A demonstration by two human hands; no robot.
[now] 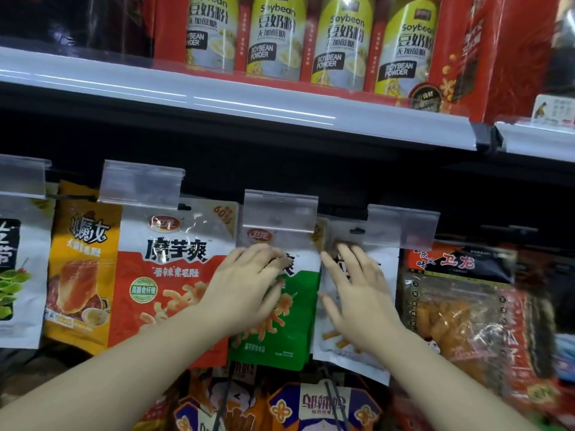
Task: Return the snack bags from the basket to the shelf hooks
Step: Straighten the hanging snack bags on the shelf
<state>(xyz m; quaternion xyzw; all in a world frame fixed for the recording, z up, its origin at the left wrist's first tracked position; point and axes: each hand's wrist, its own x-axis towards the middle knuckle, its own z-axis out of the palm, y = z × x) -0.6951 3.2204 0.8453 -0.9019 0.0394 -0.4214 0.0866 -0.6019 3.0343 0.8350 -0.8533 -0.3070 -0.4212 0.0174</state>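
Note:
A green-and-white snack bag [298, 309] hangs from a hook under a clear price-tag holder [280, 211] at the middle of the shelf. My left hand [245, 287] lies flat against its front, fingers spread, not gripping. Beside it on the right hangs a white snack bag [385, 269] under another clear holder [401, 225]. My right hand [357, 293] rests on that bag's front with fingers apart. No basket is in view.
A red-and-white bag [161, 275], a yellow bag [81, 275] and a white bag [21, 275] hang to the left. A clear red bag [466, 306] hangs on the right. Soybean powder boxes [326, 42] stand on the upper shelf. More snack bags [311, 405] hang below.

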